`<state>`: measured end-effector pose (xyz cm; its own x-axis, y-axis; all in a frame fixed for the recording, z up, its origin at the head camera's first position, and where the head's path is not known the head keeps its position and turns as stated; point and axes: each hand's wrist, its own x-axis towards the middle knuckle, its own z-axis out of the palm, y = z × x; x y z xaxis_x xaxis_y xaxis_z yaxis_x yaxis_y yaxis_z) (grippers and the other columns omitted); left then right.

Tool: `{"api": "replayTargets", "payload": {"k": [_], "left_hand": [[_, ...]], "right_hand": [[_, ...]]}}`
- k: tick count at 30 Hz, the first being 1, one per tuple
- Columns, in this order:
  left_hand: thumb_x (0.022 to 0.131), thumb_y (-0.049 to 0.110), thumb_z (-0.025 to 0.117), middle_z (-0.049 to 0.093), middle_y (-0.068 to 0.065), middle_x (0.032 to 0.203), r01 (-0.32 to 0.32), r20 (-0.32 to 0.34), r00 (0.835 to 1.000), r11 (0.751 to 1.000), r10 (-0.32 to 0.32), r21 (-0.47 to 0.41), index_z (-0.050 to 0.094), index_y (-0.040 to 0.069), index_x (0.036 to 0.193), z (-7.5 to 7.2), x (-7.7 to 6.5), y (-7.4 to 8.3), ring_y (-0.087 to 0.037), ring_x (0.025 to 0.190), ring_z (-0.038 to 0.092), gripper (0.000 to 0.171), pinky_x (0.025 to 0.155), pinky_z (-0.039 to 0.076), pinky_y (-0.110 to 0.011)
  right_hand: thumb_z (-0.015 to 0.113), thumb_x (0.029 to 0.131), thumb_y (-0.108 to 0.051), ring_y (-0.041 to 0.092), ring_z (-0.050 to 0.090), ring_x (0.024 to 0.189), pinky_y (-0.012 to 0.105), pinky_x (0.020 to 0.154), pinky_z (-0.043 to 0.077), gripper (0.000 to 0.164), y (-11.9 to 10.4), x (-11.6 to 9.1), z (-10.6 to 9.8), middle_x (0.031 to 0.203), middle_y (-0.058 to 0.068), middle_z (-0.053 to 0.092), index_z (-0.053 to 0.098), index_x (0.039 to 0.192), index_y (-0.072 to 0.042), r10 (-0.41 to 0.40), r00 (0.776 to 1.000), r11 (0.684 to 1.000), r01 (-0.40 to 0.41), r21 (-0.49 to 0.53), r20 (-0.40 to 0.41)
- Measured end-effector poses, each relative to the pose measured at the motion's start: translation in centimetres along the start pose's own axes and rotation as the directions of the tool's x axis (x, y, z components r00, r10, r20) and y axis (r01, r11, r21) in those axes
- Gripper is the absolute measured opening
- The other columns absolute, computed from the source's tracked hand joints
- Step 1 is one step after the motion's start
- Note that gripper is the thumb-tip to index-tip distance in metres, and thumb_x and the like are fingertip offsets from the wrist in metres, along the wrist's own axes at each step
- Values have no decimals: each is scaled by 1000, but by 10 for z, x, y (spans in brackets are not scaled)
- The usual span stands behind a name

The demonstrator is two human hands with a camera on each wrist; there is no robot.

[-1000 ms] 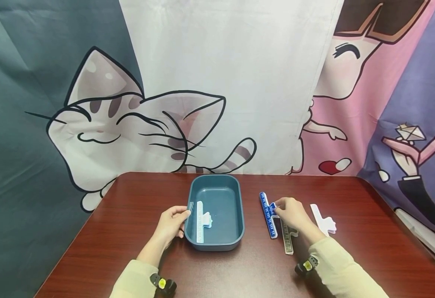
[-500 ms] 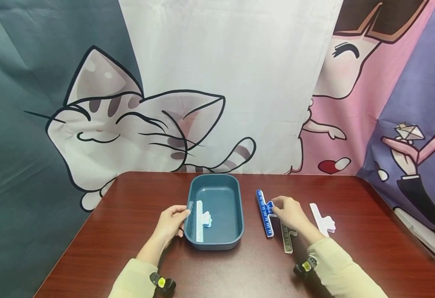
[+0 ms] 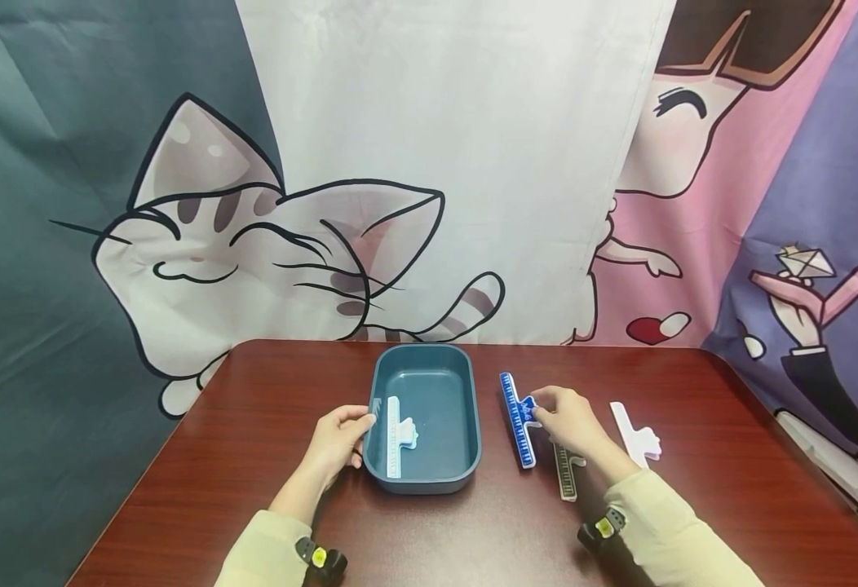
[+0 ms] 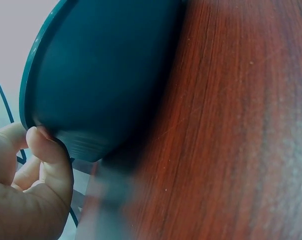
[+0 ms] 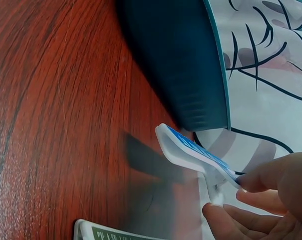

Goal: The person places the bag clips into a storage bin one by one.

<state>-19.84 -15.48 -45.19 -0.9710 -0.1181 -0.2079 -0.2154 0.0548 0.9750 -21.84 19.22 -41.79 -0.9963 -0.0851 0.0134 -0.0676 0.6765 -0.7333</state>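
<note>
A teal rectangular bin (image 3: 429,487) stands on the table, and my left hand (image 3: 338,444) pinches its left rim between thumb and fingers. In the left wrist view the thumb and fingers of that hand meet at the bin's edge. Inside the bin, along its left side, lies a pale ruler clip (image 3: 395,440). My right hand (image 3: 570,420) pinches a blue ruler clip (image 3: 517,420) by its handle, right of the bin. The right wrist view shows the blue clip raised over the table, its shadow below. A dark green ruler clip (image 3: 565,473) lies partly hidden under the right hand.
A white ruler clip (image 3: 636,436) lies on the table (image 3: 458,538) beyond the right forearm. Behind the table's back edge hangs a cloth (image 3: 532,163) printed with a cartoon cat and figures.
My right hand has shifted slightly left, carrying the blue ruler clip toward the bin and away from the dark green one. My left hand and the bin stay in place.
</note>
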Motion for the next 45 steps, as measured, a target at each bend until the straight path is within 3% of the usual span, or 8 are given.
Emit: {"api": "replayTargets", "payload": {"k": [9,17,24,38,45], "left_hand": [[88,12,62,56,-1,62,-9,18,1000,1000,9,-3,57,-4,118,-1,-1,1,-9,45,46,34,36,39,-20],[87,13,63,55,2,59,-85,53,995,996,86,-26,57,-6,113,-3,-4,0,-7,44,47,33,36,41,-18],[87,13,63,54,1,59,-24,22,999,1000,24,-15,58,-4,115,-1,-2,0,-8,44,46,33,36,40,-19],[87,12,63,54,1,60,-10,13,1000,1000,10,-9,59,-2,115,-1,-1,0,-9,44,45,32,37,40,-19],[87,13,64,55,1,61,-11,30,999,1000,11,-15,57,-4,119,-1,-4,4,-9,45,46,36,37,40,-19]], "right_hand": [[59,88,-8,26,67,67,35,54,58,30,-7,-2,0,97,21,67,60,116,3,-11,1000,1000,11,9,5],[59,88,-7,27,67,69,37,55,58,32,-13,-4,1,96,21,67,60,118,4,-27,1000,999,27,40,15],[59,89,-7,28,68,73,39,57,58,33,-12,-3,1,101,22,66,59,120,2,-26,999,997,24,79,20],[60,89,-8,27,68,73,39,58,59,31,-17,-3,1,97,19,67,60,119,0,-24,999,993,21,115,29],[60,90,-9,27,67,75,39,60,59,33,-22,-3,1,103,18,67,59,122,-2,-24,999,992,19,126,38]]}}
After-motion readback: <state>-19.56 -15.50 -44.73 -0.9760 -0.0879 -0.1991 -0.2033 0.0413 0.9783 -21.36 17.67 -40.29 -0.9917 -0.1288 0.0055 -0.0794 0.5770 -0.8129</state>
